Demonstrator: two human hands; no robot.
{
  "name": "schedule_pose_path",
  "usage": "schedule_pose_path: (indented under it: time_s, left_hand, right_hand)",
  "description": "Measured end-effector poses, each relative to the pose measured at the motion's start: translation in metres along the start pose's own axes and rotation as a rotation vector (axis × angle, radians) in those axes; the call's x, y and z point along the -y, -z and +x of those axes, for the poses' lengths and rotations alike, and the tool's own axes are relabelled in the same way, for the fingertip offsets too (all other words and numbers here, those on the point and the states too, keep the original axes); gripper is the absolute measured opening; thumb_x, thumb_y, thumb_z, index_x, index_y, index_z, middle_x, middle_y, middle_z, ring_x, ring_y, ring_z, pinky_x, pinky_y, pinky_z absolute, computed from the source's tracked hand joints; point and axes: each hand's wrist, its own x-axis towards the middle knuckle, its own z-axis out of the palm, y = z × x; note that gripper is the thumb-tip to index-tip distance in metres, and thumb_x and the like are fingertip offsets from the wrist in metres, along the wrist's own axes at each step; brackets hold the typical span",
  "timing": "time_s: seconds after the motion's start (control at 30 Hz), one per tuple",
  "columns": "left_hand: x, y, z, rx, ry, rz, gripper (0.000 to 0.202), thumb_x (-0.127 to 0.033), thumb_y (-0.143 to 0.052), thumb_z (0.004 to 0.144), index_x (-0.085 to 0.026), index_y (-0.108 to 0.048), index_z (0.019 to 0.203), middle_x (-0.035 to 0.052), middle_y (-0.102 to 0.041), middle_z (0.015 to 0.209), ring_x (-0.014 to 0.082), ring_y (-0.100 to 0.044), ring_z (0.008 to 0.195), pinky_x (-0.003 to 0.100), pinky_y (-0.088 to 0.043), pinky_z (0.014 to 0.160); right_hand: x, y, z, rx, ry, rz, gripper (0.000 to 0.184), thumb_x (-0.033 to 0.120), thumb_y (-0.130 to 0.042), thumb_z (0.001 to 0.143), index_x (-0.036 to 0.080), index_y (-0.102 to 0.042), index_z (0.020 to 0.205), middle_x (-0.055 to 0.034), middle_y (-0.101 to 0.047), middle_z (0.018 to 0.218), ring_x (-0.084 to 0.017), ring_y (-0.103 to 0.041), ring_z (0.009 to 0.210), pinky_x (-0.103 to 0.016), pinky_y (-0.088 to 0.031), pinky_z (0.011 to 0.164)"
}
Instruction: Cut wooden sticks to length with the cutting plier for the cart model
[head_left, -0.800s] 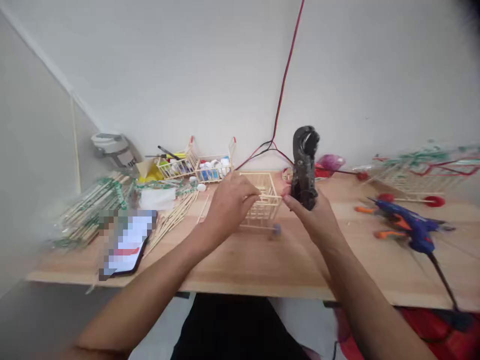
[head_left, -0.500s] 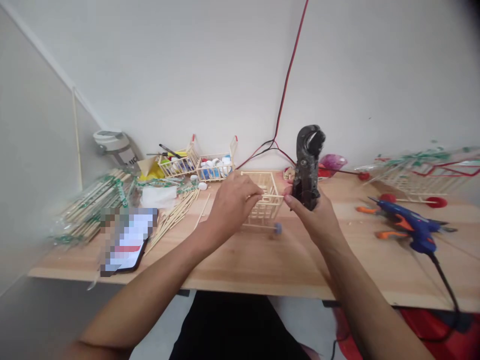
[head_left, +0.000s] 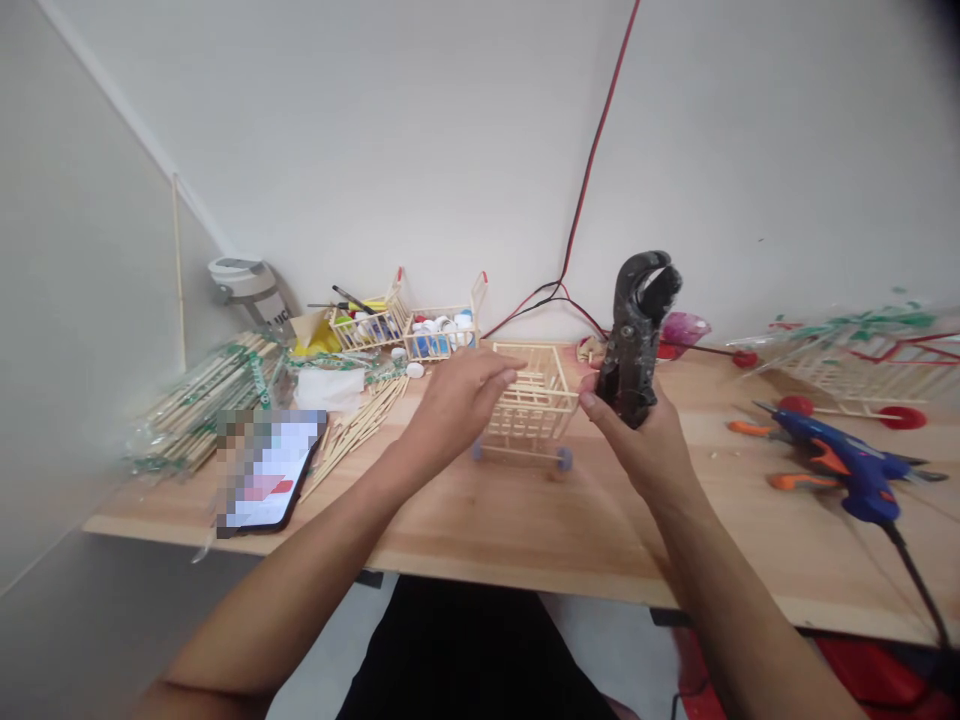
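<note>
A small shopping cart made of thin wooden sticks (head_left: 529, 408) stands on the table in front of me, with blue-grey wheels. My left hand (head_left: 459, 400) is at its left side, fingers reaching over the near upper rim and covering that corner. Thumb and index finger look slightly apart, with nothing visible between them. In my right hand (head_left: 645, 445) is a black pipe cutter (head_left: 631, 345), held upright, its hooked jaw at the top. The right thumb and fingertip are at the right end of the cart's near rim; whether they press on it is hard to see.
Loose sticks (head_left: 364, 430), a phone (head_left: 277, 470) and bagged sticks (head_left: 206, 405) lie left. Two small stick carts (head_left: 437, 343) filled with items stand behind. At right are a blue glue gun (head_left: 851, 460) and a larger cart with red wheels (head_left: 902, 417). A red-black cable (head_left: 592, 160) runs down the wall.
My left hand has drawn back slightly left from the near rim, uncovering more of the cart. The pipe cutter stays in my right hand. The view has shifted slightly.
</note>
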Motion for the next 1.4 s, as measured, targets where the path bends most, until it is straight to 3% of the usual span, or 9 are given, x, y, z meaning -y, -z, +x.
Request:
schedule_pose_path:
  time_s: [0.1, 0.2, 0.4, 0.77, 1.4]
  left_hand:
    - [0.004, 0.015, -0.005, -0.024, 0.154, -0.056, 0.023, -0.016, -0.050, 0.089, -0.020, -0.070, 0.099, 0.0028, -0.073, 0.098, 0.0168, -0.065, 0.094, 0.031, -0.048, 0.082]
    - [0.007, 0.022, -0.009, -0.020, 0.211, -0.064, 0.016, -0.017, -0.058, 0.084, -0.019, -0.071, 0.090, 0.0023, -0.073, 0.097, 0.0172, -0.065, 0.091, 0.028, -0.048, 0.074]
    - [0.012, 0.017, -0.013, -0.043, 0.152, -0.006, 0.011, -0.013, -0.064, 0.079, -0.020, -0.071, 0.084, 0.0015, -0.073, 0.092, 0.0170, -0.064, 0.089, 0.032, -0.047, 0.084]
    - [0.019, 0.011, -0.013, -0.047, 0.084, 0.046, 0.010, -0.013, -0.064, 0.079, -0.020, -0.071, 0.082, 0.0014, -0.073, 0.086, 0.0164, -0.064, 0.085, 0.032, -0.047, 0.081]
    - [0.006, 0.015, -0.020, -0.041, 0.029, 0.102, 0.010, -0.012, -0.063, 0.080, -0.019, -0.068, 0.085, 0.0013, -0.072, 0.091, 0.0169, -0.062, 0.090, 0.032, -0.046, 0.084]
  right_hand:
    - [-0.001, 0.001, 0.000, -0.002, -0.001, -0.014, 0.035, 0.035, -0.067, 0.077, 0.022, -0.057, 0.109, -0.0033, -0.063, 0.091, -0.018, -0.060, 0.081, -0.035, -0.052, 0.078]
    - [-0.002, 0.000, 0.000, 0.002, -0.005, -0.018, 0.036, 0.035, -0.068, 0.077, 0.022, -0.058, 0.109, -0.0029, -0.063, 0.090, -0.017, -0.060, 0.080, -0.035, -0.052, 0.078]
    - [-0.004, 0.000, -0.001, -0.019, -0.010, -0.020, 0.035, 0.036, -0.068, 0.077, 0.021, -0.059, 0.107, -0.0029, -0.063, 0.090, -0.017, -0.060, 0.080, -0.035, -0.051, 0.078]
    - [-0.004, 0.000, -0.002, -0.013, 0.013, -0.027, 0.034, 0.037, -0.068, 0.077, 0.021, -0.059, 0.106, -0.0032, -0.063, 0.091, -0.019, -0.060, 0.081, -0.036, -0.050, 0.079]
    - [-0.003, 0.000, -0.003, -0.021, 0.024, -0.036, 0.032, 0.035, -0.067, 0.078, 0.021, -0.058, 0.105, -0.0026, -0.062, 0.090, -0.018, -0.059, 0.079, -0.036, -0.049, 0.078]
